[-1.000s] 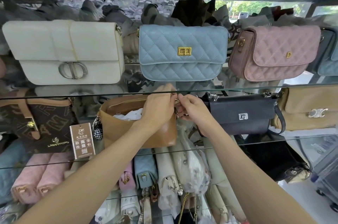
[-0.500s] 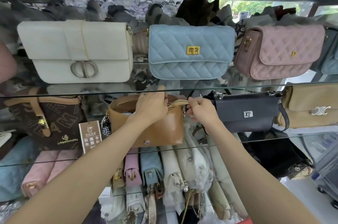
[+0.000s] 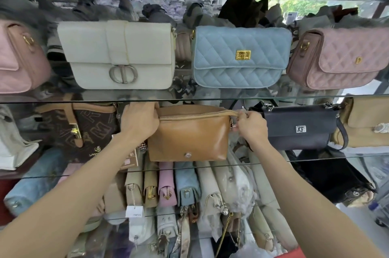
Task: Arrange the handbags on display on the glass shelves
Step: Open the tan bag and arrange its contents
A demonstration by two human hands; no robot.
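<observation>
**A:** What are the fingers doing?

**B:** The left hand (image 3: pixel 139 123) is curling its fingers over the top left corner of the tan bag (image 3: pixel 189 137), gripping it there. The right hand (image 3: pixel 250 126) is pinching the right end of the bag's zip strip, fingers tight together on that small tab.

**A:** And how is the bag lying between them?

**B:** Its long axis is running left to right, so one hand is sitting at each end and the body is hanging just below the fingers. It is standing upright on the middle glass shelf (image 3: pixel 210 166), front facing the viewer, a small snap near its bottom edge. The zip looks closed along the top; I cannot tell what is inside.

**A:** Which hand is nearer?

**B:** Both are touching it. I judge any straightening would turn on that sideways axis.

**A:** What is sitting around it?

**B:** A brown patterned bag (image 3: pixel 84 127) is standing just to the left, a black bag (image 3: pixel 299 129) just to the right. On the shelf above, a white bag (image 3: pixel 117 55), a blue quilted bag (image 3: pixel 240 55) and a pink quilted bag (image 3: pixel 345 57) are lined up. Below, many bags are packed on end.
</observation>
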